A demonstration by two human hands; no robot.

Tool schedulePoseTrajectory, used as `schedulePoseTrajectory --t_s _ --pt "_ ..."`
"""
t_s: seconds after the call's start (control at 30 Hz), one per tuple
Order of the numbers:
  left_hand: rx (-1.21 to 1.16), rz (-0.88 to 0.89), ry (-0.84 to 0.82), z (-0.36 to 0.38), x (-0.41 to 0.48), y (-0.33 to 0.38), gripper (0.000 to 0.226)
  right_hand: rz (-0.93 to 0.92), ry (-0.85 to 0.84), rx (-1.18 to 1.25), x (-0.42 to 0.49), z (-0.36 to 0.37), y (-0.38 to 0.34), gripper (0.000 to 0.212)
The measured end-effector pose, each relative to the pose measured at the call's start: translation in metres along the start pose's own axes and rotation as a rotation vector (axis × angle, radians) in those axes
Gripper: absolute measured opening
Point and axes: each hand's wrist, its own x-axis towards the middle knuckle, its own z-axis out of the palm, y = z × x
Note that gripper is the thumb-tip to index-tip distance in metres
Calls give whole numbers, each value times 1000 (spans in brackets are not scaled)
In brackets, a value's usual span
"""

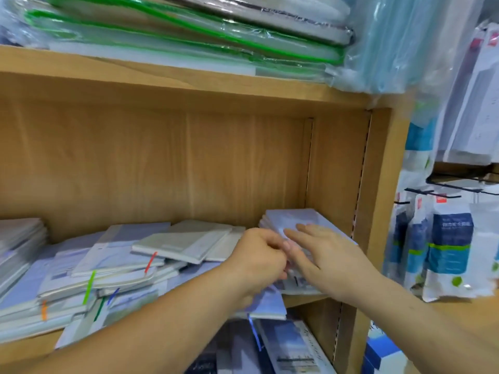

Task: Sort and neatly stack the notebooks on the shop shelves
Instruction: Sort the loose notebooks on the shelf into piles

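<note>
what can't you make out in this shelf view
Head view:
- Left hand: curled fingers hide whatever its grip holds, if anything.
- Pale plastic-wrapped notebook stack: covers blurred, partly under the flat right hand.
- Blue-and-white hanging packets: print too blurred to read.
- Blue-grey glossy books on the lower shelf: cut off by the bottom edge.

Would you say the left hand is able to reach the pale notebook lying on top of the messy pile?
Probably yes: the left hand sits just right of the pale notebook, which lies uppermost with nothing between them.
</note>
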Motion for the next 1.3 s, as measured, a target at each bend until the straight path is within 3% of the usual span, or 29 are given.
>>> schedulePoseTrajectory --t_s 0.17,0.23,0.3,0.4,0.47,0.53,0.63,0.7,0.8,0.9,1.13,1.3 --pt "705 294 204 -113 -25 -7 18 131 -97 -40 14 10 -5 64" --pt "1034 184 185 -165 -30 -10 35 113 -37 -150 26 12 -20 72" --pt "1157 4 101 -201 -34 -22 57 61 13 27 36 20 -42 61" --pt "1032 -3 105 -217 -36 -43 57 92 -158 417 54 36 -71 58" --pt "1023 88 203 -218 -33 -51 36 196 -262 602 64 43 -83 58" --pt "1006 131 266 -217 -31 -51 24 276 -258 698 76 46 -87 56" --pt "990 126 308 -209 -26 -49 55 371 -318 730 87 46 -90 60" --pt "944 70 284 -200 -20 -48 54 375 -361 753 92 49 -96 74" --pt "927 -15 184 -184 -9 -49 57 351 -294 699 89 53 -101 104" --pt "905 6 105 -174 -3 -51 61 335 -251 743 85 56 -94 112" --pt "868 28 98 -173 5 -48 50 433 -226 1043 86 60 -79 81" --pt "408 119 128 -174 -1 -48 15 275 -23 819 84 44 -91 75"
